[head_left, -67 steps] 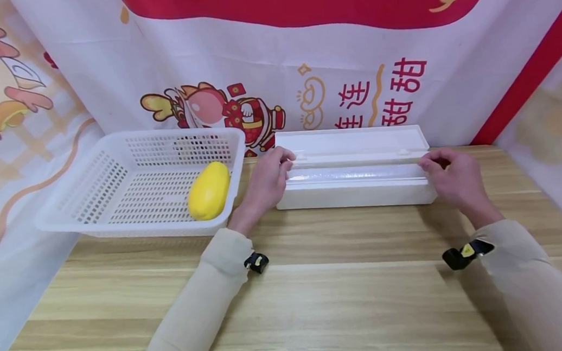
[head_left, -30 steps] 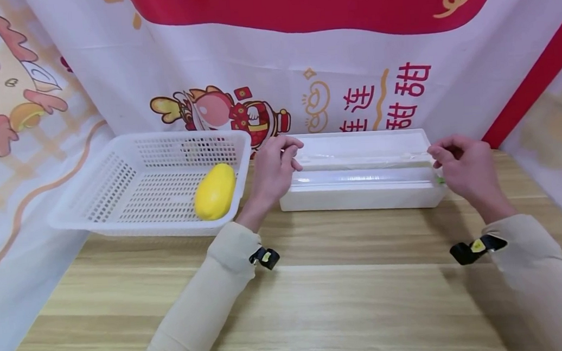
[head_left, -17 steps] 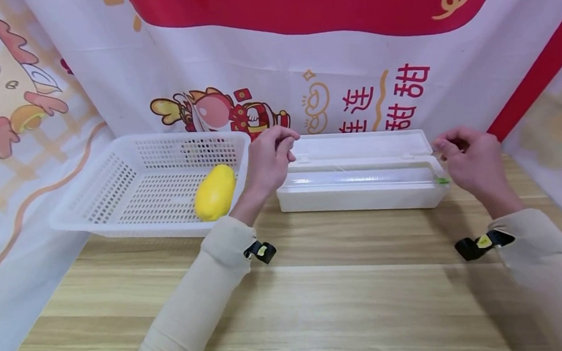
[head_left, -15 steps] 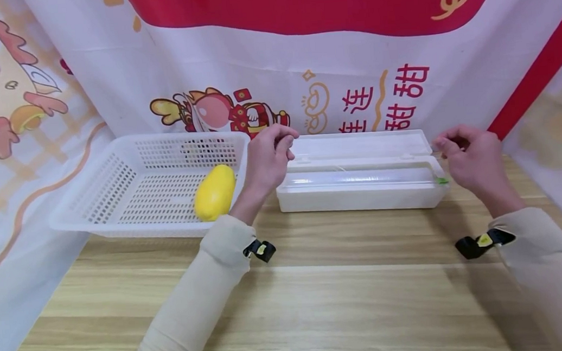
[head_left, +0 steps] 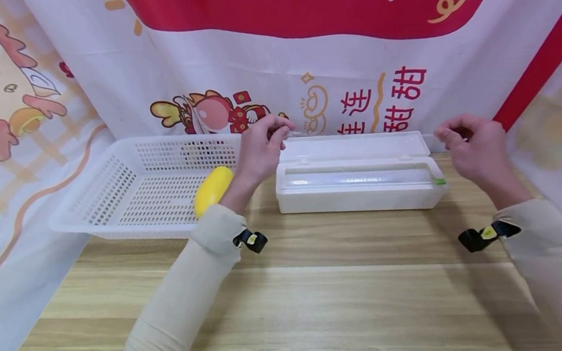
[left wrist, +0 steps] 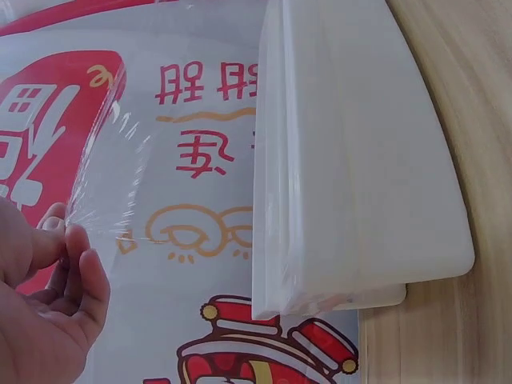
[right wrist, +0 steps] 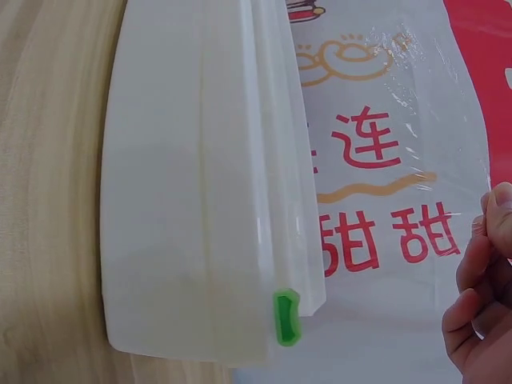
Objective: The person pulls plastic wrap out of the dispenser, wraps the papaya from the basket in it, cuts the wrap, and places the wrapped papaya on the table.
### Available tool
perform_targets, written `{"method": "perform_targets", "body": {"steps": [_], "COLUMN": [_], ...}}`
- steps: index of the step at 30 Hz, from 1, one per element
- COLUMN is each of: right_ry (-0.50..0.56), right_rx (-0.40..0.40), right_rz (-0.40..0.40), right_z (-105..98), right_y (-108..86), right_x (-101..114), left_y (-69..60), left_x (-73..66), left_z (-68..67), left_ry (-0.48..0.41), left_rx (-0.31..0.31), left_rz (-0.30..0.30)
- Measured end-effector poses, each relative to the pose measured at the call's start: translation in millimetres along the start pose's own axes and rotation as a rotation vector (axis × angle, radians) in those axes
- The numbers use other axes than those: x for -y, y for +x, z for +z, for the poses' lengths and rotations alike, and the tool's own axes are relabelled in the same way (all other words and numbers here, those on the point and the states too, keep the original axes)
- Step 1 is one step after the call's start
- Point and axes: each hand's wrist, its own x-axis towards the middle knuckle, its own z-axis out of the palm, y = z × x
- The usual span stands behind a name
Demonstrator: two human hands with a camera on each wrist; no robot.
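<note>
Two hands [head_left: 259,150] [head_left: 480,148] have risen, pinching one clear film sheet [left wrist: 116,160].

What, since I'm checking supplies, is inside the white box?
A roll of clear film lies lengthwise inside the box, whose lid is open. Whatever may be beneath the roll is covered and cannot be seen.

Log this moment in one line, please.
left hand: pinches clear film; right hand: pinches clear film; white box: lid open; yellow fruit: in basket
</note>
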Motion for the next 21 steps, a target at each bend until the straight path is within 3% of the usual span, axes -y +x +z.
{"method": "perform_targets", "body": {"steps": [7, 15, 21], "right_ry": [-0.007, -0.004, 0.015], "right_rx": [0.009, 0.018, 0.062], "right_rz": [0.003, 0.001, 0.022], "right_z": [-5.5, -13.1, -18.8], "right_y": [2.9, 7.3, 9.2], "right_x": [7.8, 16.0, 19.2], "left_y": [6.0, 12.5, 18.6], "left_x": [-1.6, -6.1, -7.8], "left_z": [-5.8, -11.7, -15.7], "left_ry": [-0.039, -0.135, -0.139], "left_rx": [0.026, 0.052, 0.108], "left_rz": [-0.037, -0.022, 0.009]}}
